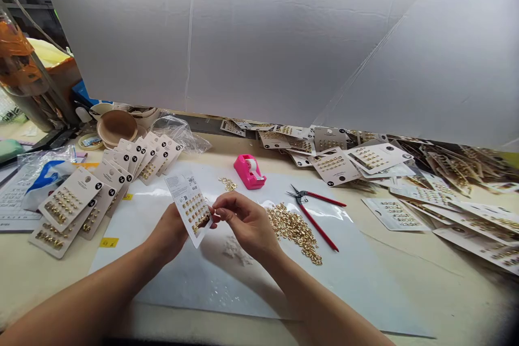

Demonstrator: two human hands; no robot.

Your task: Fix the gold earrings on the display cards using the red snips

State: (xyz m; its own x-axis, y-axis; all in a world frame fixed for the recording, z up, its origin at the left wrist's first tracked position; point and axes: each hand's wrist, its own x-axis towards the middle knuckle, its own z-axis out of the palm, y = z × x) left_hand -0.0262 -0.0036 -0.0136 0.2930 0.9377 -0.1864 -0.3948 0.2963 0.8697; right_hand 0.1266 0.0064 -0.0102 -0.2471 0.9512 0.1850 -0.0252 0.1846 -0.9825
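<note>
My left hand [170, 230] grips a white earring card [180, 189] from behind and tilts it up over the sheet. Its printed back faces me, with rows of small gold earring backs [197, 208] showing. At the card's right edge, my right hand [249, 221] has thumb and forefinger pinched together; whatever lies between them is too small to make out. Beside that hand spreads a pile of small gold pieces [294, 230]. White scraps [237, 251] lie below the card, and a smaller gold heap [227, 184] sits behind it.
Red-handled pliers [320, 227] lie open beyond the gold pile. A pink tape dispenser [248, 172] stands further back on the white sheet [194, 292]. Earring cards fan out at left [75, 194] and pile up at right [379, 159], below a grey panel [259, 38]. Bowls [117, 127] stand back left.
</note>
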